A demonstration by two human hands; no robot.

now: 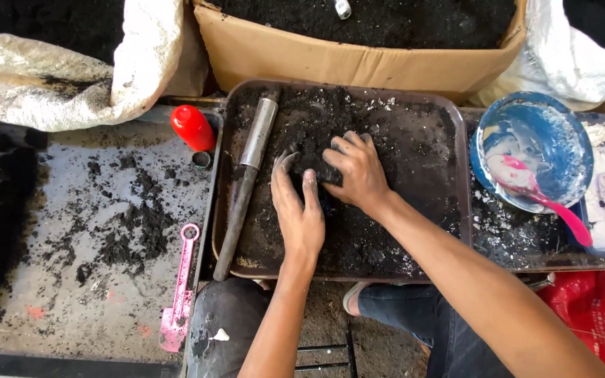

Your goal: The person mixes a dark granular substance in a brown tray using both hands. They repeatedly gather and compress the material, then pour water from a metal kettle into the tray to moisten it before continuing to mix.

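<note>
Pressing together, your left hand (297,210) and right hand (356,171) cup a dark powder clump (320,171) over the tray (449,112), catching spill.

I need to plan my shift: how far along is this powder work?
Done: black powder already spread on the tray. In hand: left hand and right hand press a clump together. Left: the metal rod lies unused beside them; the box behind holds more powder.

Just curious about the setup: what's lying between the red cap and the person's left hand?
In the head view, a metal rod lies slanted along the tray's left side, between the red cap and the left hand.
</note>
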